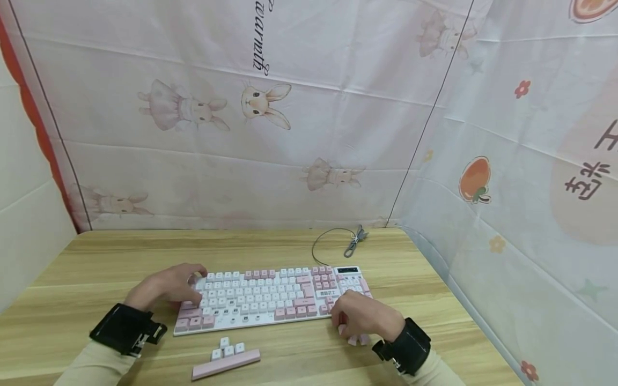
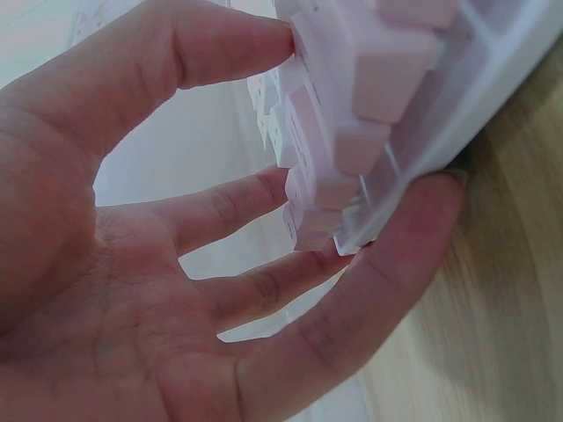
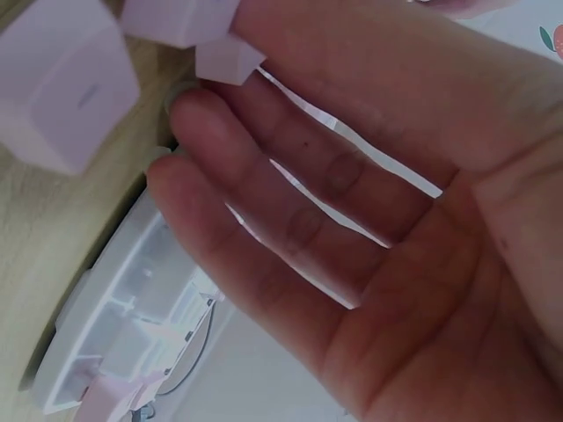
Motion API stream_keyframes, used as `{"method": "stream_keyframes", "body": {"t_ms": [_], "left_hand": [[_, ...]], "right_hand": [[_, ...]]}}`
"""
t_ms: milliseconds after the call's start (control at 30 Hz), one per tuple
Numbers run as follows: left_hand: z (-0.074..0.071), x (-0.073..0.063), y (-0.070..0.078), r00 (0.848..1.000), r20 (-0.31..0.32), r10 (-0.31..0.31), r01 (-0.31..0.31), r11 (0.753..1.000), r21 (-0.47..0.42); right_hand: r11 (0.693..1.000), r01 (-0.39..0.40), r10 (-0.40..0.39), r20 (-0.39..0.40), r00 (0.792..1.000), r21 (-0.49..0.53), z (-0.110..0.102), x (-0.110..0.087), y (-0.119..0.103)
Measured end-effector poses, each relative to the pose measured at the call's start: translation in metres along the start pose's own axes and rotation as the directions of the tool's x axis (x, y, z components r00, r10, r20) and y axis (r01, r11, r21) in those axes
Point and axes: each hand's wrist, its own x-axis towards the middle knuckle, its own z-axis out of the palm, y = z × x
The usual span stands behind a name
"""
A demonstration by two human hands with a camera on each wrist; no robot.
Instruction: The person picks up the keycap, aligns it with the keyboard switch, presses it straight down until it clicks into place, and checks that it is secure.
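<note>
A white and pink keyboard point(image 1: 256, 297) lies on the wooden table, with bare key sockets point(image 1: 245, 318) along its front row. At its left end my left hand point(image 1: 171, 284) grips the edge; in the left wrist view the thumb point(image 2: 237, 44) meets the pink keys point(image 2: 325, 167) and another finger touches the keyboard's rim. My right hand point(image 1: 359, 313) is at the front right corner. Its thumb and forefinger pinch a small pink keycap point(image 3: 227, 59), while its other fingertips reach down beside the keyboard's edge. More loose pink keycaps point(image 1: 358, 340) lie under this hand.
In front of the keyboard lie several loose white keycaps point(image 1: 228, 349) and a long pink spacebar point(image 1: 226, 364). A tied grey cable point(image 1: 354, 242) runs behind it. Printed cloth point(image 1: 289, 187) hangs at the table's back and right side.
</note>
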Motion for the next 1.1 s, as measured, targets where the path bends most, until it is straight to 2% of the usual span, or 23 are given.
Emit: {"method": "stream_keyframes", "body": {"t_ms": [567, 833, 1100], "left_hand": [[0.001, 0.002, -0.002, 1.000, -0.004, -0.009, 0.009, 1.000, -0.007], [0.001, 0.001, -0.002, 1.000, -0.008, -0.004, 0.004, 1.000, -0.014], [0.001, 0.003, -0.003, 1.000, -0.010, -0.003, 0.004, 1.000, 0.014]], "right_hand": [[0.999, 0.036, -0.038, -0.043, 0.998, -0.039, -0.004, -0.002, 0.006], [1.000, -0.013, 0.012, -0.061, 0.998, -0.017, -0.011, -0.004, 0.007], [0.995, 0.045, -0.058, -0.137, 0.989, -0.094, -0.012, -0.004, 0.010]]}}
